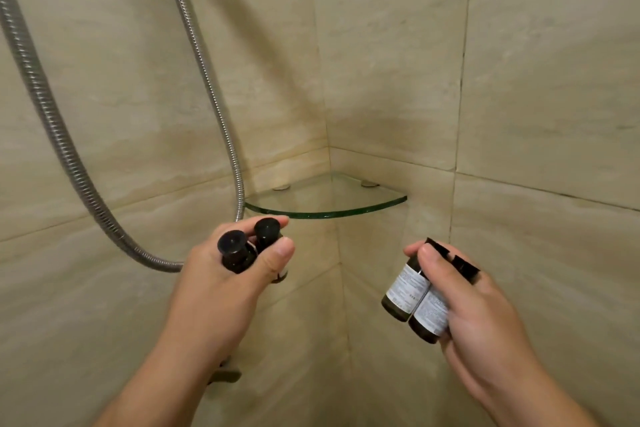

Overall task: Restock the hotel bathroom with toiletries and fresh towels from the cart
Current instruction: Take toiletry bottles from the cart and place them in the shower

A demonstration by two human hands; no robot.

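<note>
The person stands in the shower corner & faces the glass shelf [325,213], which is fixed where the two tiled walls [536,97] meet.

Both hands are below the shelf and in front of it. The left hand [221,274] is just under the shelf's left end, w/ fingers and thumb curled round the left pair of bottles [239,250]. These are small and dark, and their black caps point up toward the shelf edge. The right hand [474,305] is lower and to the right of the shelf, not so close to it. It grips the right pair of bottles [412,298], which lie tilted side by side, the white labels turned to me. So neither hand is free, and each holds 2 bottles.

The shower hose [52,107] hangs in a loop left of the shelf, and its lower bend passes behind the left hand.

Progress, as I judge it: the toiletries are brought from the cart to the right place, but none of the 4 bottles stands on the shelf yet, i.e. the placing is not done. The left pair is nearest, so prob. it goes up first. Setting bottles down one by one from a full hand can be awkward, and glass is slippery. The towels & the cart are not in view, so I cannot tell about that part.
</note>
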